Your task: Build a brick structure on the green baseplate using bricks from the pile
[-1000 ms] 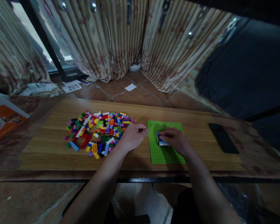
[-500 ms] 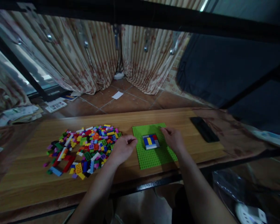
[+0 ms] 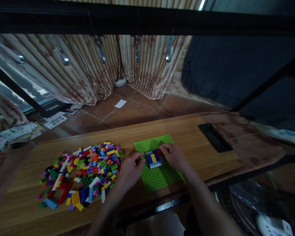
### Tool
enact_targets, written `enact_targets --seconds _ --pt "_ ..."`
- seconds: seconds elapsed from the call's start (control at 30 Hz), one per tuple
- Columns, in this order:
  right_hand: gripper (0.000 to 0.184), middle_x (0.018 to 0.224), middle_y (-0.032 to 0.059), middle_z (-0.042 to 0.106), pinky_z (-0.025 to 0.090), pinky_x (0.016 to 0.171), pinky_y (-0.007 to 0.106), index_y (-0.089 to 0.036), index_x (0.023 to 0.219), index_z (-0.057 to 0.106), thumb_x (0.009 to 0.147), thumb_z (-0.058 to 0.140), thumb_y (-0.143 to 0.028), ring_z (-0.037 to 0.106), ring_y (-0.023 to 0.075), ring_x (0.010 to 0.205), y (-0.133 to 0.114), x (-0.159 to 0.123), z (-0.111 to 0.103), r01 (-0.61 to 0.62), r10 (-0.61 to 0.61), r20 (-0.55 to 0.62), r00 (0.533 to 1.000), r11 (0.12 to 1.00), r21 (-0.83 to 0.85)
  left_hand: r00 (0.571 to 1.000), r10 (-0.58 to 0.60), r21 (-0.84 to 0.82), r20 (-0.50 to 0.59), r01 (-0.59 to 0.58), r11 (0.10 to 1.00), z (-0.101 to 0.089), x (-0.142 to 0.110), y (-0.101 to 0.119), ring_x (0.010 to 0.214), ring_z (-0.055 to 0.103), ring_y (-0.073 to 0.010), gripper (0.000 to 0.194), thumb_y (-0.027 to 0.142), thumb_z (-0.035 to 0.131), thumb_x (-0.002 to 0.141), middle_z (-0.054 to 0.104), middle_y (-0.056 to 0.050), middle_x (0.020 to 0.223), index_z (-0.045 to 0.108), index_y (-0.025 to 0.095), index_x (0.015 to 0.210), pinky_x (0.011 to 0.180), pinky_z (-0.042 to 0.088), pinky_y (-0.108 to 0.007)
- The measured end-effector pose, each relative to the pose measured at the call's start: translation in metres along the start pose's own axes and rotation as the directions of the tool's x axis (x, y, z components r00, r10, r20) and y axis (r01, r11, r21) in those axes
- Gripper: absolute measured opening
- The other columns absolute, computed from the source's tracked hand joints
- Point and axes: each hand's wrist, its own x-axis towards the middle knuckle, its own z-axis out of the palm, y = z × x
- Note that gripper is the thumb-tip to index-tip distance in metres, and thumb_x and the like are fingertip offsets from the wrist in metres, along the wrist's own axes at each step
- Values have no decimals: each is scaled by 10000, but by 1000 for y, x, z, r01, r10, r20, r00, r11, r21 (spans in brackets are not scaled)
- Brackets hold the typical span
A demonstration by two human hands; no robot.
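Note:
A green baseplate [image 3: 162, 178] lies on the wooden table, with a low square build of toy bricks [image 3: 153, 159] on it in blue, white, yellow, red and grey. At the build's upper right corner, by its red part, my right hand [image 3: 174, 158] has thumb and forefinger closed together; anything between them is hidden. My left hand [image 3: 132, 168] is over the baseplate's left edge, just left of the build. Its fingers are curled into a pinch, and I cannot make out what is in them.
Left of the baseplate spreads a big pile of loose coloured bricks [image 3: 94, 168]. A black phone-like slab [image 3: 215, 137] lies at the table's right. A dark metal bar [image 3: 147, 19] crosses above, and another bar runs along the near table edge [image 3: 162, 206].
My right hand has come in to the build's upper right corner. My left hand has moved closer to the build's left side. The whole view has shifted and tilted slightly.

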Motion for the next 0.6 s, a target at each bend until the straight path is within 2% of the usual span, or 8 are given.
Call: enact_targets --seconds 0.1,0.23,0.4,0.5,0.6 --pt "351 644 26 622 321 579 256 -185 635 597 905 417 -318 537 152 620 -4 0 0 -6 6 31 1000 1000 10 999 -32 44 7 32 999 0 2 -1 709 626 -161 301 311 502 837 701 -29 831 649 185 1068 671 447 -280" --pt "352 633 23 626 325 572 256 -192 640 598 907 411 -324 539 151 606 -9 0 1 -28 28 59 998 1000 10 999 -43 52 9 42 998 -1 2 -1 706 628 -157 289 289 501 838 704 -35 842 655 185 1059 666 449 -273" --pt "371 599 24 608 314 550 264 -191 622 599 900 408 -347 518 150 565 -11 1 4 -45 45 35 998 999 -17 999 -37 -20 -18 37 999 -2 -3 4 703 628 -155 265 276 508 837 702 -29 809 664 176 1027 650 454 -263" --pt "366 626 35 628 329 557 273 -186 647 625 888 419 -369 535 161 573 -12 1 5 -44 45 -44 998 999 9 996 -10 -82 -94 2 997 -12 -4 4 732 632 -151 244 268 509 840 704 -30 823 669 173 997 682 470 -260" --pt "340 713 55 676 386 610 291 -182 741 677 874 447 -395 590 194 652 -13 2 6 -44 54 -145 988 996 72 975 9 -73 -222 -26 997 -34 -4 -2 778 637 -154 226 276 501 848 709 -26 845 675 182 958 733 484 -266"
